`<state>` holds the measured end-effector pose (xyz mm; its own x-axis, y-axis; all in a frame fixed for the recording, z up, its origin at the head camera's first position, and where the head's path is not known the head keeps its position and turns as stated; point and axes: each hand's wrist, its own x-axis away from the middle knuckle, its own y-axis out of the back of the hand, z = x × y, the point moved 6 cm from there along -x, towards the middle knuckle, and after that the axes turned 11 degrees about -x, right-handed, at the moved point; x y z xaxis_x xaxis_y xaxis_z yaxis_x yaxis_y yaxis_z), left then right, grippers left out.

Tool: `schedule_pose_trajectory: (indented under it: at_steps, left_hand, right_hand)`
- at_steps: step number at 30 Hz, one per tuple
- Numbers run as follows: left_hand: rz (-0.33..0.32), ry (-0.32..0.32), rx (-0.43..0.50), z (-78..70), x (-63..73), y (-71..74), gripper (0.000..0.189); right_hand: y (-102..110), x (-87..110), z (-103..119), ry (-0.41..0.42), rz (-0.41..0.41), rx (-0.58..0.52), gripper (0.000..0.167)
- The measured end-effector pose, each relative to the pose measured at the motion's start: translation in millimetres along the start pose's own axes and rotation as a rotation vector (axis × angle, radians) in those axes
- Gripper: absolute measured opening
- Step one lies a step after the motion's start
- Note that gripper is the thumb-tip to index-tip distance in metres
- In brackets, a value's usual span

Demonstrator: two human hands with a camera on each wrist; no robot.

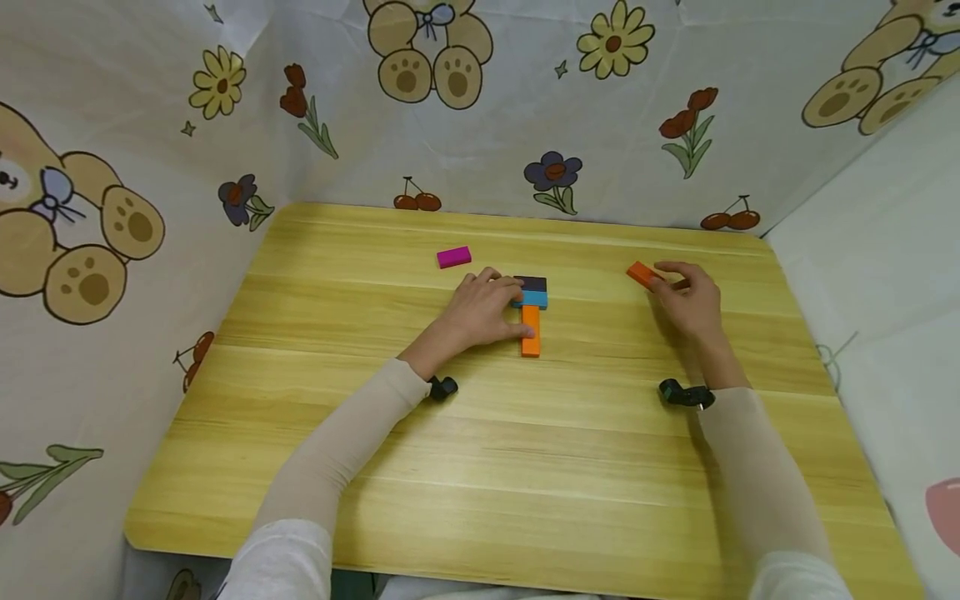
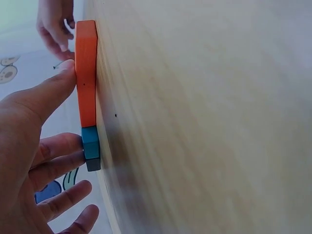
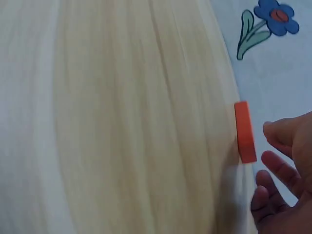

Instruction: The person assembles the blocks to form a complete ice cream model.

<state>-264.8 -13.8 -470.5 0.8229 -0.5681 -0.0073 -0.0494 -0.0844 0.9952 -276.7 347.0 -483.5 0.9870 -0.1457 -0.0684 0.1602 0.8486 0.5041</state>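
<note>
My left hand (image 1: 483, 310) reaches over a T-shaped group of blocks in the middle of the table. An orange block (image 1: 531, 346) forms the stem, with a blue block (image 1: 534, 299) and a dark grey block (image 1: 531, 283) side by side at its far end. In the left wrist view, the thumb (image 2: 66, 73) rests against the orange block, and two fingertips are at the blue and dark grey blocks; the other fingers stand free. To the right, a second orange block (image 3: 245, 132) lies beside my right hand (image 1: 688, 300), whose thumb and fingers are spread just off it.
A magenta block (image 1: 453, 257) lies behind and left of the T-shaped group. The wooden table (image 1: 480, 483) backs onto a patterned cloth (image 1: 510, 108). Black wrist cameras (image 1: 686, 394) sit on both wrists.
</note>
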Motion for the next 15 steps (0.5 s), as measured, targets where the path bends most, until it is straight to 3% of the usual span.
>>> schedule_pose_trajectory:
  at_steps: [5,15]
  left_hand:
    - [0.016,0.001,0.007,0.3,1.0,0.4,0.065]
    - [0.001,0.005,0.007,0.2,0.7,1.0,0.064]
  right_hand:
    - [2,-2.3,-15,-0.072,0.04,0.01,0.05]
    - [0,-4.6,-16,-0.064,0.022,-0.002,0.048]
